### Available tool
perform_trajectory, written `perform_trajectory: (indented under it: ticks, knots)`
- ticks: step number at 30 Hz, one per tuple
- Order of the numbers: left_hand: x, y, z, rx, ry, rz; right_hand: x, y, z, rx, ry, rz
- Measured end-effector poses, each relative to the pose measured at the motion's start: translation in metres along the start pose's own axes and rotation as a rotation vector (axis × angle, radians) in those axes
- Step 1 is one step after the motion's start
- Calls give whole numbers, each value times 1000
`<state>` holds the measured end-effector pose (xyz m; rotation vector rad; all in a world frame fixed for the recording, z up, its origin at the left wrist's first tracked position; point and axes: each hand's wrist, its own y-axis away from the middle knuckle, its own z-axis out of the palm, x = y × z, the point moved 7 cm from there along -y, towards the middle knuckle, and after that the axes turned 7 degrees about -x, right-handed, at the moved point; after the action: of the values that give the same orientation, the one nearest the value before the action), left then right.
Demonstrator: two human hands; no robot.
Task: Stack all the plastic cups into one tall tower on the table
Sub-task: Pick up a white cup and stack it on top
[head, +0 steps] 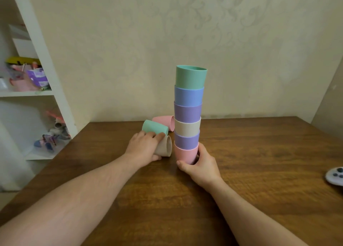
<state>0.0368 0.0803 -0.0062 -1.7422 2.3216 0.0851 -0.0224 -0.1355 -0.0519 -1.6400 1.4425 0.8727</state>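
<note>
A tower of several nested cups [187,114] stands upright on the wooden table [259,153], green on top, then blue, purple, beige, purple and pink at the bottom. My right hand [199,165] wraps around the pink bottom cup [185,154]. My left hand [143,147] grips a beige cup [165,147] lying on its side just left of the tower. A green cup [155,128] lies on its side right behind that hand. A pink cup [164,121] lies on its side further back, partly hidden by the tower.
A white game controller [335,175] lies at the table's right edge. White shelves [46,89] with toys and boxes stand to the left of the table. A patterned wall runs close behind the table's far edge.
</note>
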Motion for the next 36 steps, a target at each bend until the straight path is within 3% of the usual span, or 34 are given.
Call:
perform_trajectory:
  ticks: [5, 11, 17, 20, 23, 28, 32, 36]
  knots:
    - [-23, 13, 5, 125, 407, -176, 3, -1, 1, -1, 11, -1]
    - [-41, 31, 26, 141, 1220, -424, 3, -1, 1, -7, 21, 5]
    - [-35, 33, 44, 142, 1399, -520, 5, -4, 3, -17, 20, 20]
    - [-48, 24, 25, 261, 1560, -564, 7, -5, 2, -10, 24, 20]
    - [-60, 11, -28, 402, 1692, -485, 6, -5, 1, -16, 20, 15]
    - [-60, 3, -160, 585, 1730, -196, 5, -6, 2, -37, 17, 28]
    - [-41, 11, -252, 603, 1631, -18, 3, -7, 3, -59, 4, 44]
    - [-12, 12, -295, 536, 1456, 56, -3, -8, 4, -122, -42, 42]
